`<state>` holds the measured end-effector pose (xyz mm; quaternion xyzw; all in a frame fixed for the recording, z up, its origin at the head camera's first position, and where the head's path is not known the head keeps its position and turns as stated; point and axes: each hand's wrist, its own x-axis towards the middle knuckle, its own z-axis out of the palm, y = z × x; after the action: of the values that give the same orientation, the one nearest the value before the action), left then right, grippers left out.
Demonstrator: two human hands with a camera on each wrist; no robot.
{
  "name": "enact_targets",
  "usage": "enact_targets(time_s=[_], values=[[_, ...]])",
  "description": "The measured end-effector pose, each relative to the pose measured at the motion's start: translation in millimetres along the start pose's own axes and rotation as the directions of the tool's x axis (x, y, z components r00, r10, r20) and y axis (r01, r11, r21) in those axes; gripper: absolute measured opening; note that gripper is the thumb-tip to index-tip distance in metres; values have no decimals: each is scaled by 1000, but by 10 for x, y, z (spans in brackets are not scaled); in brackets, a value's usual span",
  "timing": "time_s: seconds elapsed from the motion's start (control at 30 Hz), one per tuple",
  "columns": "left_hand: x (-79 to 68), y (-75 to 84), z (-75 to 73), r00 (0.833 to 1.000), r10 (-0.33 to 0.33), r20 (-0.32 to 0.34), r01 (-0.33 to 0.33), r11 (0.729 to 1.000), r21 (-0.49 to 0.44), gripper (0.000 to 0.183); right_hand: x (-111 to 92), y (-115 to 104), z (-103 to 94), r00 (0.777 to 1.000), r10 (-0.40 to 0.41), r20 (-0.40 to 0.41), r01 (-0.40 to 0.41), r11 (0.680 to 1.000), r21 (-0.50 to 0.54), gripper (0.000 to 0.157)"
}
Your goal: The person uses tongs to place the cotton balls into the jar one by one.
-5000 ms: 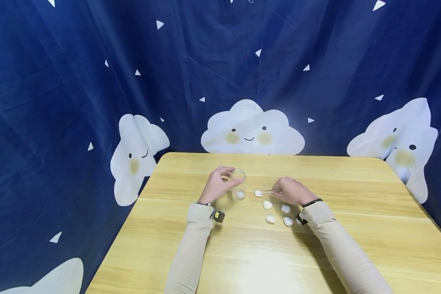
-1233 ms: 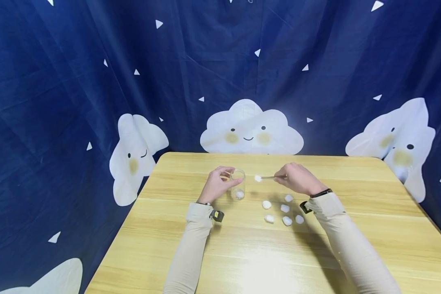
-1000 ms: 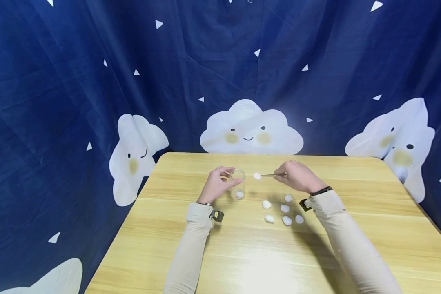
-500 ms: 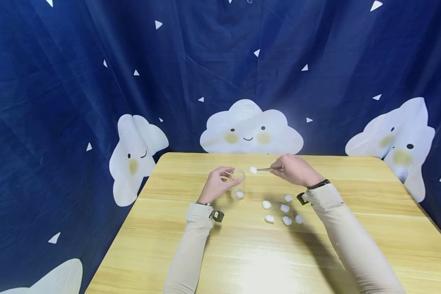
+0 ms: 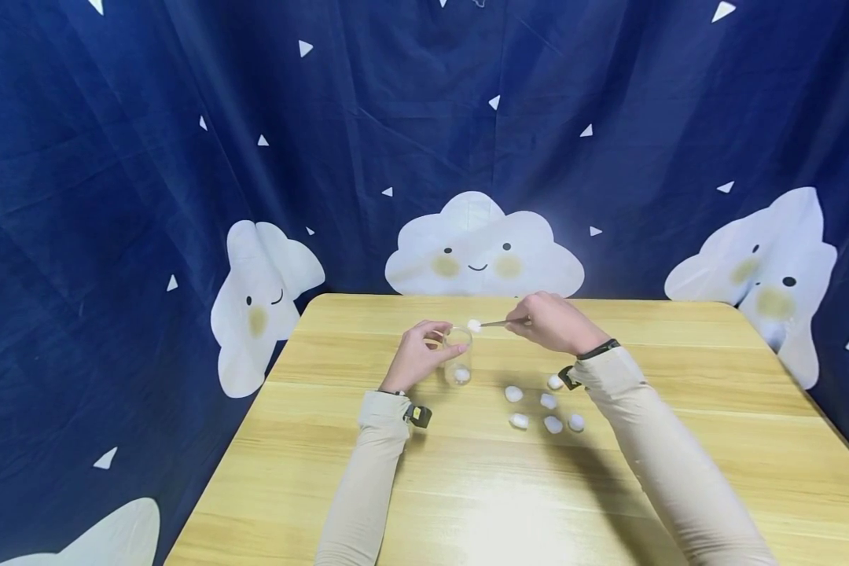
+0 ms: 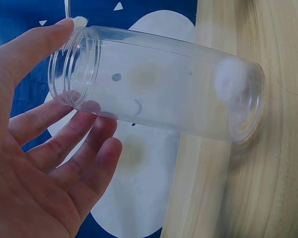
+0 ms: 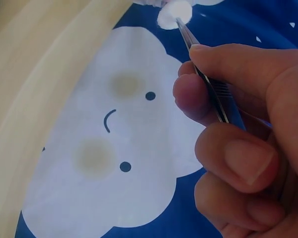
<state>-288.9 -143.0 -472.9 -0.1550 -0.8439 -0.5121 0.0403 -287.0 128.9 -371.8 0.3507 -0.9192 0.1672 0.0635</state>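
Note:
My left hand (image 5: 419, 358) holds a clear jar (image 5: 460, 355) near its mouth, thumb on one side and fingertips on the other. The jar stands upright on the table, lidless, with a white cotton ball (image 6: 231, 79) at its bottom. In my right hand (image 5: 555, 322) is a pair of metal tweezers (image 7: 187, 34), pinched between thumb and fingers. The tweezer tips grip another cotton ball (image 5: 474, 325), raised just beside and above the right side of the jar's rim. The left wrist view shows only part of that ball, behind the thumb.
Several loose cotton balls (image 5: 513, 394) lie on the wooden table (image 5: 290, 472), right of the jar and below my right forearm. A blue curtain (image 5: 410, 118) with cloud prints hangs behind the table's far edge.
My right hand has lifted a cotton ball off the table with the tweezers and carried it up and left to the jar's rim. My left hand stays on the jar.

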Motion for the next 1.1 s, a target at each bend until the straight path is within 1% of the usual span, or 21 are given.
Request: enact_targets(time_s=[0.17, 0.33, 0.43, 0.6, 0.83, 1.1], values=[[-1, -3, -4, 1000, 8, -3, -8, 1000, -7, 59, 53, -39, 32, 1000, -22, -6, 22, 1000, -22, 21], [-10, -3, -10, 1000, 12, -3, -12, 1000, -10, 60, 94, -88, 57, 999, -39, -7, 39, 999, -17, 17], [-10, -3, -9, 1000, 14, -6, -14, 1000, -12, 61, 109, -111, 70, 1000, -29, 11, 29, 1000, 0, 15], [-6, 6, -4, 1000, 17, -10, -17, 1000, -9, 58, 131, -137, 87, 999, -15, 38, 15, 1000, 9, 17], [-7, 19, -7, 1000, 17, -14, -17, 1000, -6, 59, 153, -153, 125, 998, -34, 52, 33, 999, 14, 20], [0, 6, -5, 1000, 23, -16, -23, 1000, -2, 60, 152, -161, 141, 998, -47, 47, 46, 999, 16, 18]])
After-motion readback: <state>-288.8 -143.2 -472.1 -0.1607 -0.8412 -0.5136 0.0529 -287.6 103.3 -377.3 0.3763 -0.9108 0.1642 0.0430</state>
